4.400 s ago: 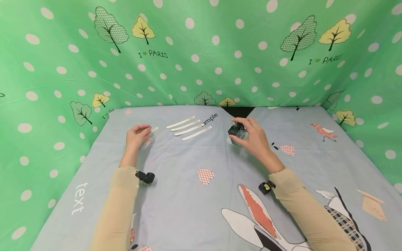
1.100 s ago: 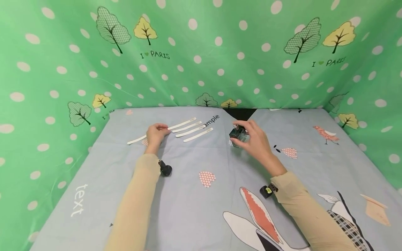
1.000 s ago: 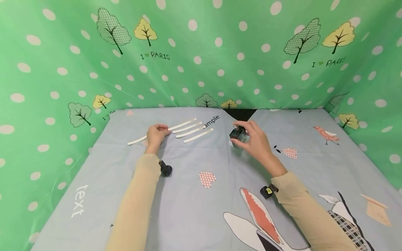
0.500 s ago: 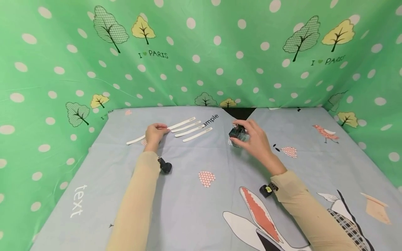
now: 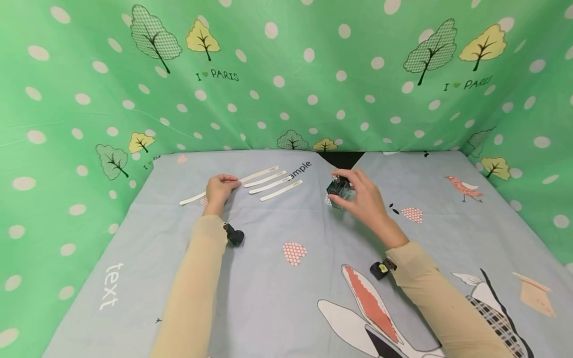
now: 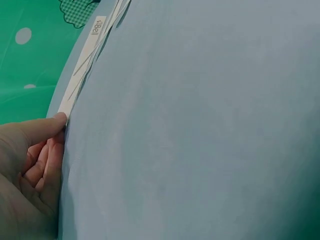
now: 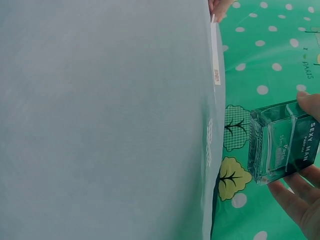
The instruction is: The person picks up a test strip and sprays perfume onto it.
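My left hand pinches the near end of the farthest white paper test strip between thumb and fingers. In the left wrist view that strip carries small print at its far end. Three more strips lie beside it in a slanted row, one of them the nearest strip. Another strip lies to the left, partly hidden behind the hand. My right hand grips a square dark-teal glass perfume bottle. In the right wrist view the bottle shows white lettering on its side.
A grey-blue printed cloth covers the table, with hearts, a bird and rabbit ears drawn on it. A green dotted curtain stands along the back and both sides. Small black cameras sit at both wrists.
Since the oldest frame, my left hand has left one strip lying at the left and moved right to the farthest strip in the row. The right hand with the bottle stays almost still.
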Action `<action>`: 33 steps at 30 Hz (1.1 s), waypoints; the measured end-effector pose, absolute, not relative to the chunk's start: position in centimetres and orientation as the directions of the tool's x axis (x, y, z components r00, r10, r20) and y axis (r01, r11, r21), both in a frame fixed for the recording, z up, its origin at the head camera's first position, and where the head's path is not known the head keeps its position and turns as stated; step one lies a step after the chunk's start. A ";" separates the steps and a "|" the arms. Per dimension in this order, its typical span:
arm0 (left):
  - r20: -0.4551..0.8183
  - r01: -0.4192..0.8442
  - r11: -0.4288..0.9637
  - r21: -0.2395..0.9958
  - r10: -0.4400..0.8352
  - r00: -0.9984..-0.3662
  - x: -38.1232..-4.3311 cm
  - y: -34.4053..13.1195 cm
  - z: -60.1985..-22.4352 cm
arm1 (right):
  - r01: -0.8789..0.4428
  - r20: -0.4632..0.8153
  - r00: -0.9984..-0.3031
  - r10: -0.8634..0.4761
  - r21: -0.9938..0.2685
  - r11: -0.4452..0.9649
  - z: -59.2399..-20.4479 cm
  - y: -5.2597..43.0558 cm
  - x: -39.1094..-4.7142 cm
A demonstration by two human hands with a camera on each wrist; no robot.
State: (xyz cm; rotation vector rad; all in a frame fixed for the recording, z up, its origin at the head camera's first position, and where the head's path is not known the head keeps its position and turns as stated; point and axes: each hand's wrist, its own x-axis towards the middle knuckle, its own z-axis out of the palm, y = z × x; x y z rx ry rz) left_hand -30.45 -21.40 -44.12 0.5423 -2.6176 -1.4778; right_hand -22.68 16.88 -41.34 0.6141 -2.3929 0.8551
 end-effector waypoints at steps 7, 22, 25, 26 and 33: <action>-0.086 -0.243 0.446 0.861 -0.343 -0.936 -30.8 -21.4 -44.3 | -0.563 0.602 -0.762 -0.238 -0.435 0.702 -41.1 17.0 -22.7; -0.116 -0.252 0.401 0.881 -0.333 -0.936 -30.5 -21.5 -43.6 | -0.554 0.600 -0.766 -0.232 -0.433 0.711 -41.0 16.6 -22.6; -0.117 -0.249 0.389 0.887 -0.333 -0.936 -30.2 -21.6 -43.4 | -0.558 0.605 -0.762 -0.233 -0.428 0.711 -40.9 16.5 -22.5; -0.117 -0.248 0.384 0.889 -0.334 -0.935 -30.2 -21.7 -43.3 | -0.559 0.606 -0.760 -0.235 -0.425 0.712 -40.9 16.4 -22.5; -0.101 -0.239 0.391 0.889 -0.341 -0.935 -30.0 -22.6 -43.1 | -0.560 0.603 -0.761 -0.240 -0.423 0.712 -40.9 16.4 -22.5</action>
